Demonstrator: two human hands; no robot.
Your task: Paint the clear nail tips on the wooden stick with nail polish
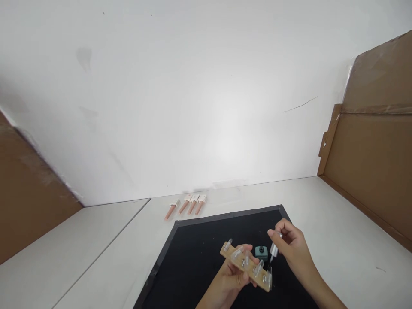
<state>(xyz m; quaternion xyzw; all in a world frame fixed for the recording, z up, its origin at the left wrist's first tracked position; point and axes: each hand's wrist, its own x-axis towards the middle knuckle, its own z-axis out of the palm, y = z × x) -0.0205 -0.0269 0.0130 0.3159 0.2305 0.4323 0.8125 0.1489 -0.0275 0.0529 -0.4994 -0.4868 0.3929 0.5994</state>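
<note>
My left hand (233, 274) is closed around a narrow wooden strip (247, 267) that slants down to the right. Several clear nail tips (258, 268) stand on the strip. Pinched in my right hand (291, 242) is a silver-capped brush (274, 249), its tip pointing down at the nail tip at the strip's right end; whether they touch is too small to tell. A teal bottle (261, 252) with a dark open neck stands on the black mat (193, 253), just behind the strip and between my hands.
Several pinkish sticks with white heads (192, 205) lie on the white table (128, 244) behind the mat's left back corner. A white wall (193, 107) rises behind, with brown cardboard panels (373, 150) at both sides.
</note>
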